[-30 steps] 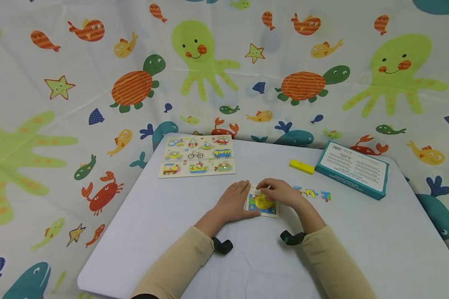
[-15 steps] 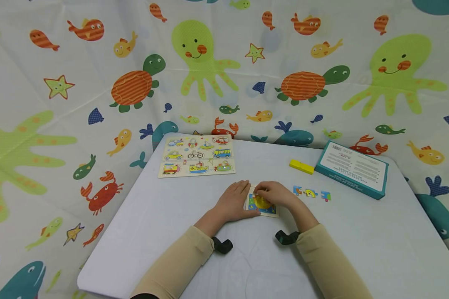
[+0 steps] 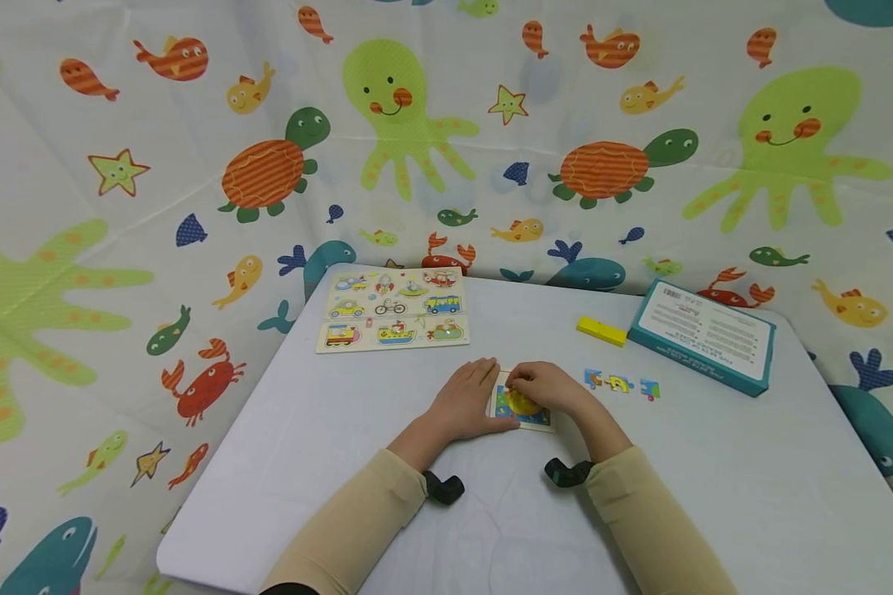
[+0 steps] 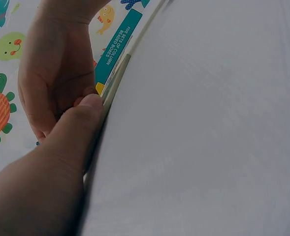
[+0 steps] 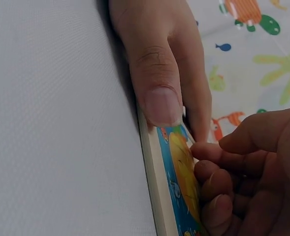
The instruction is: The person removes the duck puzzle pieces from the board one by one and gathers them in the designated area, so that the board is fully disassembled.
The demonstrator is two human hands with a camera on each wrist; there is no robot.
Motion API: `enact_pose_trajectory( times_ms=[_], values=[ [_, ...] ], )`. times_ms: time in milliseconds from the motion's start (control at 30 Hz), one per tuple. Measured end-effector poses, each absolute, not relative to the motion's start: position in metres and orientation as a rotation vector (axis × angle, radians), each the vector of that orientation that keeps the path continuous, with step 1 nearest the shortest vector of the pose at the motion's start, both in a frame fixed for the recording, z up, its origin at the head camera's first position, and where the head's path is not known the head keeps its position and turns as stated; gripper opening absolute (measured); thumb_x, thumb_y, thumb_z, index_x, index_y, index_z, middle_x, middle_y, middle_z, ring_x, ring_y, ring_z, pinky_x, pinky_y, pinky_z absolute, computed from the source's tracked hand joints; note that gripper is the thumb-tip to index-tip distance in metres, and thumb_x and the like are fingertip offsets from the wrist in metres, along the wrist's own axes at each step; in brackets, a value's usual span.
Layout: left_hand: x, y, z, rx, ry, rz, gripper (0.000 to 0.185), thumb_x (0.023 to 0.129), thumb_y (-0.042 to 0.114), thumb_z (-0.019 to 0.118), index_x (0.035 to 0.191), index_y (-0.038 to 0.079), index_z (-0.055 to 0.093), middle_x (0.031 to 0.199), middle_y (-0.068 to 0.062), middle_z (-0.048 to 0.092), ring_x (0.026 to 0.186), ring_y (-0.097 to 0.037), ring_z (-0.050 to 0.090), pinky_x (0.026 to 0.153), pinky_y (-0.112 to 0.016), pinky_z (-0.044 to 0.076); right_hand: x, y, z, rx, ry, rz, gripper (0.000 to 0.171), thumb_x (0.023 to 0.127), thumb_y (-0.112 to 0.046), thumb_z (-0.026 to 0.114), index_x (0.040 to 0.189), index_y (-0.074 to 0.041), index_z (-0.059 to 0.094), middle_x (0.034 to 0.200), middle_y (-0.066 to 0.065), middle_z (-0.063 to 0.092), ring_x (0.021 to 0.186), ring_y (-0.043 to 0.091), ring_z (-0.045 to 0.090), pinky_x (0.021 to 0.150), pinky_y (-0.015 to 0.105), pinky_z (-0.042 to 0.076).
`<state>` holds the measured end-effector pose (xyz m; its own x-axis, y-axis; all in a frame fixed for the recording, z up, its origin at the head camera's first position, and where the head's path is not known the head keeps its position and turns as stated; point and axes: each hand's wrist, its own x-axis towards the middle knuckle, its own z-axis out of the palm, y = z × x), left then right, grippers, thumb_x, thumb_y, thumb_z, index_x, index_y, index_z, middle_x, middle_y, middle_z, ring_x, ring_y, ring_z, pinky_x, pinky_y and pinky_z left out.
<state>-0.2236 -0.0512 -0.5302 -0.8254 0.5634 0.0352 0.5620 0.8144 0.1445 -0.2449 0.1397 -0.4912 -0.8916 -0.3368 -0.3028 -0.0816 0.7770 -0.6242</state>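
Small square wooden puzzle board (image 3: 524,411), blue picture with yellow shape, pale frame, lies flat at centre of white table (image 3: 342,446). Left hand (image 3: 465,402) flat, fingers straight, presses board's left edge. Right hand (image 3: 546,385) curled, fingertips on picture; whether pinching piece, cannot tell. Teal box (image 3: 703,335) behind: "FIVE SETS OF COLUMN BEADED BOXES".

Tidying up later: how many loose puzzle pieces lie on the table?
3, in a row right of the small puzzle: at and. The hands may hide more.

Head cam looks down at table (image 3: 342,430); wrist cams close, share puzzle tray (image 5: 157,196).
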Motion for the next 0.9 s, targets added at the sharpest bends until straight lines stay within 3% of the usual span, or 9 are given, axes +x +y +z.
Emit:
enact_pose_trajectory(
  times_ms=[267, 467, 900],
  values=[
    [-0.2232, -0.0512, -0.5303, 0.913, 2.988, 0.220, 0.086, 0.085, 0.072, 0.021, 0.147, 0.013, 0.022, 0.153, -0.002, 0.020, 0.141, -0.018, 0.018, 0.117, -0.037, 0.017, -0.2435, 0.1383, -0.4898, -0.324, 2.569, -0.862, 0.017, 0.093, -0.025, 0.048, 0.097, -0.019, 0.064, 0.093, -0.001, 0.062, 0.078, 0.015, 0.052, 0.065, 0.026, 0.044],
    [-0.2233, -0.0511, -0.5296, 0.914, 2.998, 0.210, 0.084, 0.086, 0.070, 0.026, 0.147, 0.013, 0.023, 0.153, -0.002, 0.021, 0.141, -0.018, 0.019, 0.117, -0.036, 0.017, -0.2420, 0.1399, -0.4907, -0.304, 2.529, -0.946, 0.019, 0.095, -0.025, 0.044, 0.097, -0.019, 0.062, 0.084, 0.002, 0.058, 0.068, 0.017, 0.051, 0.058, 0.027, 0.043],
    [-0.2242, -0.0503, -0.5310, 0.915, 3.012, 0.177, 0.086, 0.085, 0.072, 0.024, 0.147, 0.013, 0.023, 0.153, -0.002, 0.021, 0.141, -0.018, 0.020, 0.117, -0.036, 0.018, -0.2370, 0.1426, -0.4892, -0.321, 2.521, -1.044, 0.015, 0.094, -0.019, 0.047, 0.095, -0.020, 0.061, 0.089, 0.002, 0.058, 0.072, 0.018, 0.051, 0.061, 0.028, 0.043]
  ],
)
